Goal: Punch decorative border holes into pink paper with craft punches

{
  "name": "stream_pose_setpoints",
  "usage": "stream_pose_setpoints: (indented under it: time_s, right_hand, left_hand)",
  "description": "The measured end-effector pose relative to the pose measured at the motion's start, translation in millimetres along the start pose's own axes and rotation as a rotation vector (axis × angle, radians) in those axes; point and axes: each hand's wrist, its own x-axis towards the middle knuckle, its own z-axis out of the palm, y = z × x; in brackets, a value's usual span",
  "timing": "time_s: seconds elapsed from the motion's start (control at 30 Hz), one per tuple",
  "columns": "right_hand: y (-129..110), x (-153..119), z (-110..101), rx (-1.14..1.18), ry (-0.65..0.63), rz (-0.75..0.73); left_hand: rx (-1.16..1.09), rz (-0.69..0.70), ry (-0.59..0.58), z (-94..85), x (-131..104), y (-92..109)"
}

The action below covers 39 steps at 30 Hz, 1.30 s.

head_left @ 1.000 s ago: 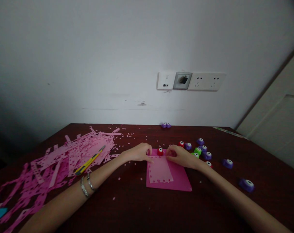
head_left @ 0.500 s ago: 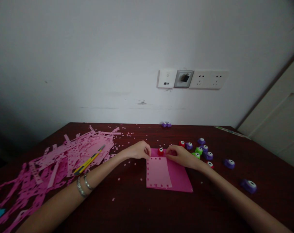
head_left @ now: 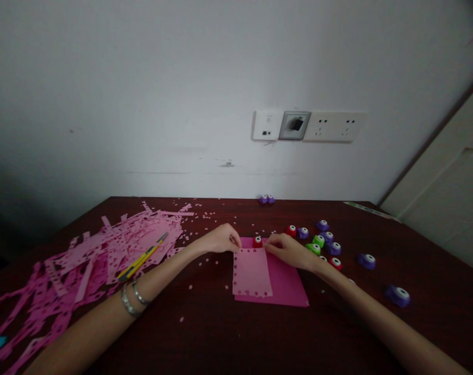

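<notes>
My left hand (head_left: 224,239) pinches the top left corner of a light pink sheet of paper (head_left: 252,273). At the sheet's top right corner, my right hand (head_left: 284,248) grips it between thumb and finger. Small punched shapes run along the sheet's left, top and bottom edges. Beneath it lies a larger dark pink sheet (head_left: 287,284), whose right part shows. A red craft punch (head_left: 257,241) stands between my hands, just behind the light sheet's top edge.
Purple, green and red craft punches (head_left: 328,237) are scattered to the right. Punched pink paper scraps (head_left: 115,245) are heaped on the left, with a yellow utility knife (head_left: 142,257) on them. Tiny cut-outs dot the dark table (head_left: 209,333). Two purple punches (head_left: 266,199) stand near the wall.
Both hands have shifted the light pink sheet slightly up and left over the dark pink one. Its left edge now overhangs the dark sheet a little.
</notes>
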Motion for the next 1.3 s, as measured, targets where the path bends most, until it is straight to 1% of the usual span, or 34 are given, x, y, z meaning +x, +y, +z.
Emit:
stream_pose_setpoints:
  time_s: [0.17,0.27,0.4,0.6,0.7,0.8,0.87,0.97,1.17,1.3]
  right_hand:
    - [0,0,0,0.006,0.003,0.02]
    - [-1,-1,-1,0.018,0.004,0.05]
    - [-2,-1,0,0.021,-0.003,0.051]
    - [2,0,4,-0.046,0.067,0.064]
    - [5,0,4,-0.074,0.131,0.068]
    - [7,1,1,-0.087,0.208,0.039]
    - [7,2,-1,-0.095,0.226,0.004]
    - [6,4,-3,-0.083,0.2,-0.023]
    - [10,6,-3,-0.04,0.12,-0.022]
    - [12,3,-3,-0.028,0.115,0.001]
  left_hand:
    - [0.056,-0.007,0.003,-0.9,0,1]
    - [0.063,-0.017,0.001,-1.1,1,0]
    - [0.074,-0.013,0.012,-0.9,1,-1]
    - [0.095,-0.02,0.048,-0.9,2,-4]
    - [0.103,-0.021,0.054,-1.4,2,-3]
    - [0.101,-0.016,0.05,-1.6,2,-2]
    - [0.102,-0.017,0.047,-1.3,2,-2]
    - [0.108,-0.024,0.05,-0.8,3,-3]
    - [0.085,-0.042,0.056,0.3,2,-1]
    - [0.074,-0.033,0.069,0.8,3,-2]
